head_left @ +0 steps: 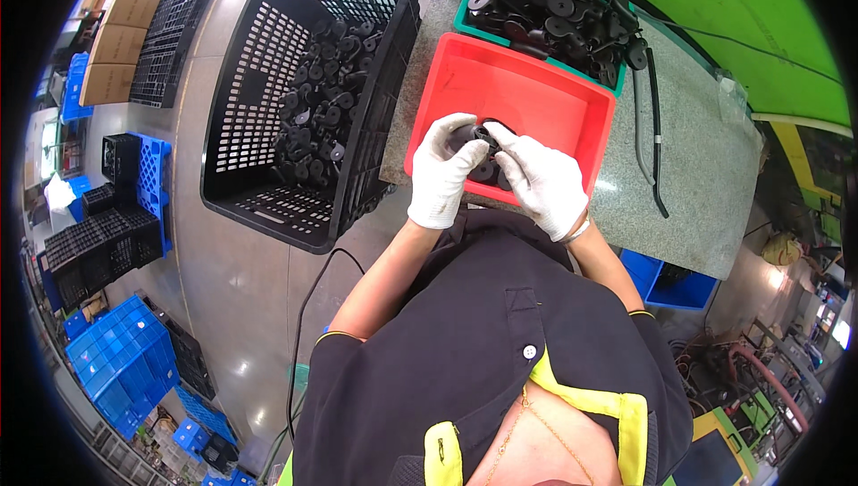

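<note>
Both gloved hands work on one black rubber part (474, 142) over near edge of red tray (545, 92) on counter (706, 182). Left hand (441, 173) grip pinches part; right hand (542, 180) fingertips pinch its top. Red tray holds almost nothing else. Green tray (468, 21) behind piled with parts, black crate (241, 92) at left about half full: judge most pieces not yet handled.

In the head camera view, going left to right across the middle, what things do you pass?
Blue crates → big black slatted basket holding black parts → left hand → small black part held by both hands → right hand → red tray rim → grey stone worktop.
</note>
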The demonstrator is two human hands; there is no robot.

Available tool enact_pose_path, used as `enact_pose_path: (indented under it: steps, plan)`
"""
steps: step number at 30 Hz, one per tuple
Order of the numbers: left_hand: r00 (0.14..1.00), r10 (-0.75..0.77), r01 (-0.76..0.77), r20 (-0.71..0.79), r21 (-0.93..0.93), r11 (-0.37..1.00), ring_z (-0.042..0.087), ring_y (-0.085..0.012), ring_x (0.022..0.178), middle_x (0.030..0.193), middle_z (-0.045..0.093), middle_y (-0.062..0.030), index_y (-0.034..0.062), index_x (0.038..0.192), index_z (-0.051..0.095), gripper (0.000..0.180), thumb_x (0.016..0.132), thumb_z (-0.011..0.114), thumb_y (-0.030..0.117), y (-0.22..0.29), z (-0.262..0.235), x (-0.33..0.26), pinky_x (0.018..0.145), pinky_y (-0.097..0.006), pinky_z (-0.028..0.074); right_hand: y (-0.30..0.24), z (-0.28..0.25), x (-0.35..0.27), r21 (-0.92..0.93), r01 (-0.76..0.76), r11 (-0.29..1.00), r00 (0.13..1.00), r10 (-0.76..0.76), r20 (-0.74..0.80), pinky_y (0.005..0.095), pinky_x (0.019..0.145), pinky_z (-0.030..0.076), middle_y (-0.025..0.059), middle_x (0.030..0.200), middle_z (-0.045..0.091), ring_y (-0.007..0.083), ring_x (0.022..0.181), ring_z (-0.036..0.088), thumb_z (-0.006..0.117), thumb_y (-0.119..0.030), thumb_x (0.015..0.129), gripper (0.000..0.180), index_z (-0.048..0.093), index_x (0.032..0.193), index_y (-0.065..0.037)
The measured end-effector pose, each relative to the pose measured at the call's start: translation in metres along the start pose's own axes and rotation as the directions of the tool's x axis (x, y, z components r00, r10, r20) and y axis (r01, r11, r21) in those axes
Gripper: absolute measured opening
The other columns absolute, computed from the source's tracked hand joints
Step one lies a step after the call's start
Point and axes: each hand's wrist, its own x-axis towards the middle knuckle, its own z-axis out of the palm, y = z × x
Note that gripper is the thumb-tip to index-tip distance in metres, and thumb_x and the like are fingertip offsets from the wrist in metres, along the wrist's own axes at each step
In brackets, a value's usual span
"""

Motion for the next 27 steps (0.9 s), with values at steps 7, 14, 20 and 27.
enact_pose_path:
  steps: [7,14,20,27]
  plan:
    - [1.0,-0.017,0.017,-0.004,0.009,1.0,0.057,-0.007,0.082,0.093,0.06,-0.0024,0.0021,0.108,0.057,0.03,0.08,0.069,0.003,0.002,0.004,-0.004,0.072,-0.021,0.049,-0.002,0.001,-0.006,-0.08,0.054,0.995,0.998,-0.056,-0.029,0.0334,0.058,0.048,0.0072,0.074,0.057,0.0235,0.063,0.06,0.058,-0.015,0.087,0.038,0.055,0.125,-0.014]
    - [0.999,0.038,-0.036,-0.03,0.074,0.997,0.058,-0.0116,0.08,0.091,0.057,-0.004,0.0007,0.108,0.055,0.028,0.083,0.065,0.002,-0.004,0.007,-0.006,0.073,-0.025,0.05,-0.005,0.007,-0.011,-0.137,-0.013,0.99,0.999,0.006,-0.052,0.0332,0.057,0.048,0.0061,0.074,0.058,0.022,0.062,0.059,0.058,-0.019,0.088,0.035,0.056,0.122,-0.014]
    - [0.97,0.07,-0.092,-0.234,-0.082,0.992,0.055,-0.0105,0.078,0.086,0.055,-0.0019,0.008,0.095,0.056,0.015,0.091,0.057,0.023,0.006,-0.005,0.008,0.065,-0.031,0.045,0.047,0.027,-0.007,-0.049,-0.208,0.977,0.964,0.196,-0.181,0.0395,0.066,0.05,0.0116,0.09,0.065,0.0304,0.078,0.063,0.056,-0.025,0.089,0.031,0.055,0.117,-0.013]
    - [0.883,0.009,-0.285,-0.47,-0.52,0.805,0.048,-0.041,0.114,0.126,0.045,-0.0208,0.006,0.125,0.039,0.046,0.095,0.049,0.039,0.049,-0.074,0.065,0.093,-0.057,0.045,0.146,0.07,-0.013,-0.212,-0.255,0.943,0.965,0.263,0.009,0.0447,0.075,0.049,0.0139,0.1,0.059,0.0352,0.09,0.06,0.057,-0.031,0.086,0.03,0.053,0.109,-0.011]
